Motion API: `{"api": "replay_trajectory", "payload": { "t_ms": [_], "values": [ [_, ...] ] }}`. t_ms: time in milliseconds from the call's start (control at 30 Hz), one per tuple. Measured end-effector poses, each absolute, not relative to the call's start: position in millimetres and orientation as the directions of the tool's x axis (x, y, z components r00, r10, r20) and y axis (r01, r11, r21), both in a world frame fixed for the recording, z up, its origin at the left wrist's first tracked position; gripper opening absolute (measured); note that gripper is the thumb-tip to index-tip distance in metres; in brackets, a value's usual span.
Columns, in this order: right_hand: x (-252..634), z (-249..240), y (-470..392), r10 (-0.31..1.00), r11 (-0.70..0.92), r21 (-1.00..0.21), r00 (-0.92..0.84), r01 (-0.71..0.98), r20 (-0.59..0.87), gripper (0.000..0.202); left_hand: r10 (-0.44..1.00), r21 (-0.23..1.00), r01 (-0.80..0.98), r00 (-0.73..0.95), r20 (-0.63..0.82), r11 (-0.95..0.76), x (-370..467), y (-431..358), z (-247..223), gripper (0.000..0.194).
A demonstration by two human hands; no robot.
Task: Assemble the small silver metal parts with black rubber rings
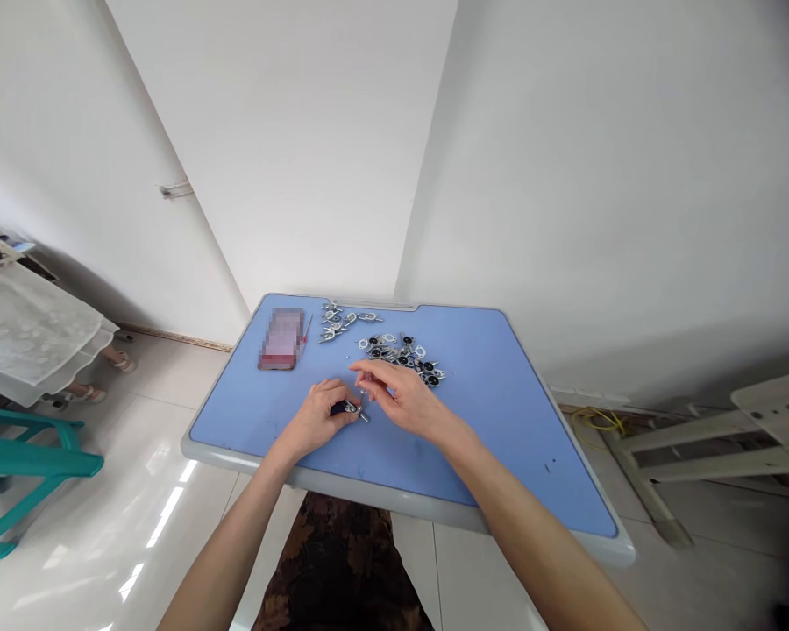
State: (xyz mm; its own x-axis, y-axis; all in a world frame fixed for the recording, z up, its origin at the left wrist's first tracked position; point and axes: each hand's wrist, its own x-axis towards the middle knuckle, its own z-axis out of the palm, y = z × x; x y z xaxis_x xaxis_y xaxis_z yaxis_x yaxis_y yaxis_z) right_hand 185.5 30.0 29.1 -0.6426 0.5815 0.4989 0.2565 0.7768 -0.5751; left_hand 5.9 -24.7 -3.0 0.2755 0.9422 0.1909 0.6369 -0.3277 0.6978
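My left hand (321, 414) is closed, pinching a small metal part (351, 407) low over the blue table, and the fingers cover much of it. Above that part, my right hand (398, 394) has its fingertips closed round a small screwdriver (363, 391) with a pinkish, see-through handle. Its thin shaft points down at the metal part. Just beyond my hands lies a pile of metal parts with black round pieces (404, 359). Farther back on the left, several fork-shaped metal parts (332, 324) form a smaller group.
On the table (486, 421) a phone (281, 339) lies at the left, beside a thin red-handled tool (306, 329). A white wall stands behind the table. A green stool (32, 456) and a person in a white skirt (32, 315) are at left; a pale metal frame (703, 438) stands at right.
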Motion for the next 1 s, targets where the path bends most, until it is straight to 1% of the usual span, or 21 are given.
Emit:
{"api": "replay_trajectory", "payload": {
  "t_ms": [67,100,267,333,467,667,833,1000],
  "values": [
    [182.4,25.7,29.2,0.622,0.764,-0.566,-0.585,0.31,0.52,0.012,0.944,0.696,0.642,0.271,0.187,-0.322,6.1,-24.9,-3.3,0.006],
    [180.5,23.6,28.8,0.636,0.76,-0.557,-0.563,0.336,0.528,0.012,0.947,0.694,0.648,0.265,0.182,-0.315,6.1,-24.8,-3.9,0.006],
    [175.6,18.0,26.5,0.642,0.765,-0.503,-0.545,0.403,0.539,0.022,0.953,0.67,0.68,0.257,0.162,-0.297,6.5,-24.0,-6.8,0.009],
    [175.7,18.7,26.1,0.656,0.752,-0.526,-0.533,0.397,0.535,0.02,0.948,0.668,0.675,0.264,0.177,-0.312,6.8,-24.1,-6.9,0.009],
    [174.0,20.5,25.8,0.671,0.724,-0.609,-0.539,0.325,0.509,0.011,0.94,0.651,0.679,0.276,0.202,-0.339,7.8,-25.0,-6.0,0.01],
    [169.5,19.9,26.7,0.703,0.701,-0.615,-0.495,0.361,0.511,0.01,0.919,0.639,0.66,0.297,0.26,-0.394,8.4,-27.2,-5.9,0.009],
    [171.5,22.1,26.7,0.698,0.687,-0.656,-0.536,0.313,0.475,0.011,0.913,0.628,0.662,0.3,0.278,-0.409,7.7,-26.6,-7.2,0.009],
    [180.2,30.5,27.2,0.645,0.657,-0.716,-0.668,0.236,0.372,0.029,0.913,0.627,0.663,0.31,0.267,-0.408,7.1,-25.7,-7.1,0.008]
  ]
}}
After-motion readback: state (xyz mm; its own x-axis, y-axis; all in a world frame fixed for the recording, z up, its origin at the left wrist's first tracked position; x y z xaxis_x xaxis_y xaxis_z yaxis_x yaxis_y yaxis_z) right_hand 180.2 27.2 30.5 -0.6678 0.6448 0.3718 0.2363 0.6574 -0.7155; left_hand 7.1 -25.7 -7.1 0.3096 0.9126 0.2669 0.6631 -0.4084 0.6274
